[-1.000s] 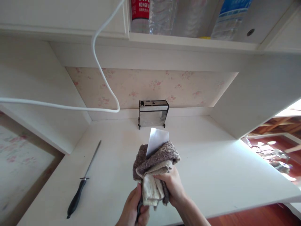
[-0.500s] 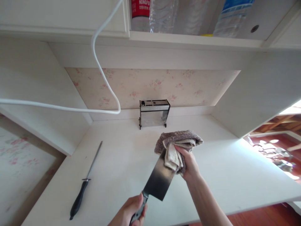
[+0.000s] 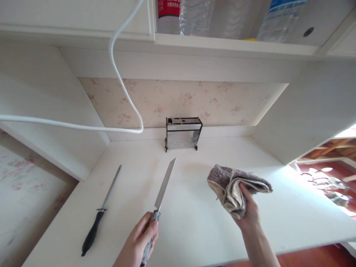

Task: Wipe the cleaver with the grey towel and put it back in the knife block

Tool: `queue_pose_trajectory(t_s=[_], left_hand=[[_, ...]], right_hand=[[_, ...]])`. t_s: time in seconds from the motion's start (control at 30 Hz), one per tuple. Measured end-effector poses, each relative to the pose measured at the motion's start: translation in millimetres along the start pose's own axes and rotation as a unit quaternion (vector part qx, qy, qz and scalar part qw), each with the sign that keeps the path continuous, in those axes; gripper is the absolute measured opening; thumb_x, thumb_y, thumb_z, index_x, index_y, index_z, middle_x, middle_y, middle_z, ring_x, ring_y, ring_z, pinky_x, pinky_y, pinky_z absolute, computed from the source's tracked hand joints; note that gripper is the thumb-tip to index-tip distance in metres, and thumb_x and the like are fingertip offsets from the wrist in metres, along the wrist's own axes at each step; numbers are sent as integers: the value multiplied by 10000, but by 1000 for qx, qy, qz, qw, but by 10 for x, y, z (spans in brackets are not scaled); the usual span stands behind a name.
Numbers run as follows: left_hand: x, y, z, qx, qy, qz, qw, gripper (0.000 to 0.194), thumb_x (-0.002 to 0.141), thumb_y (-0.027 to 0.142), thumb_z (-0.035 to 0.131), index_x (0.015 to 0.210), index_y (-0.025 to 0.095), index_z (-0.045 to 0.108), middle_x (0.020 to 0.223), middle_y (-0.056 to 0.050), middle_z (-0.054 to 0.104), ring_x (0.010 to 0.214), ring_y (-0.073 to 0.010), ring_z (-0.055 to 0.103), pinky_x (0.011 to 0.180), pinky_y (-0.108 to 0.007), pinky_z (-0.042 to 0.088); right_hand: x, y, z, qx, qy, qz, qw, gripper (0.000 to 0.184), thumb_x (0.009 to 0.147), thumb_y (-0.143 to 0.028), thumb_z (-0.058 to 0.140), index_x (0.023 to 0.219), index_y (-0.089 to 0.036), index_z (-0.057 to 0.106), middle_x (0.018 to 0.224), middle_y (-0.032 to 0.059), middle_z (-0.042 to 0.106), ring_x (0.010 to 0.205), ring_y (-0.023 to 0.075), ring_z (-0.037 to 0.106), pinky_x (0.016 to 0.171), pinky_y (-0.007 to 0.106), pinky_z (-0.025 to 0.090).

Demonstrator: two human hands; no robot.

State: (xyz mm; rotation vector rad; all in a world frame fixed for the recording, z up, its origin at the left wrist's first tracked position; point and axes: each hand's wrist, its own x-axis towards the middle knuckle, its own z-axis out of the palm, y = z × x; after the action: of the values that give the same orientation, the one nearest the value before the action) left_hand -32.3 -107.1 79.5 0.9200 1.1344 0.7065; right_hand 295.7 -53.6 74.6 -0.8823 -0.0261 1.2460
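Two hands (image 3: 141, 233) (image 3: 250, 211) clench knife (image 3: 165, 183) (left) and towel (image 3: 225, 181) (right) above a white counter (image 3: 191, 218); floral wallpaper (image 3: 178, 100) behind.

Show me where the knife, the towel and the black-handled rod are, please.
Knife (image 3: 165, 184): head view, on the middle of its blade.
Towel (image 3: 235, 193): head view, on its cream-coloured folds.
Black-handled rod (image 3: 92, 234): head view, on its handle.

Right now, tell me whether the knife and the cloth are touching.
Apart. The head view plainly shows white tabletop between the knife in the left hand and the cloth in the right hand.
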Motion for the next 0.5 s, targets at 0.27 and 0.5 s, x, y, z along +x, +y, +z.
queue_pose_trajectory(t_s=[0.27,0.5], left_hand=[[256,61,506,381,71,82,918,291,943,483,360,854,237,488,674,-6,590,631,-185,553,606,-266,327],[418,-75,873,500,59,34,863,396,959,474,265,1040,207,546,935,-111,708,901,-280,652,781,-343,396]], right_hand=[[-90,-17,-250,17,22,13,1000,315,754,-246,735,1066,-257,693,951,6,759,799,208,726,816,402,602],[-110,-125,-534,-6,31,13,999,307,705,-306,769,1002,-251,716,866,27,764,737,233,724,828,460,590]])
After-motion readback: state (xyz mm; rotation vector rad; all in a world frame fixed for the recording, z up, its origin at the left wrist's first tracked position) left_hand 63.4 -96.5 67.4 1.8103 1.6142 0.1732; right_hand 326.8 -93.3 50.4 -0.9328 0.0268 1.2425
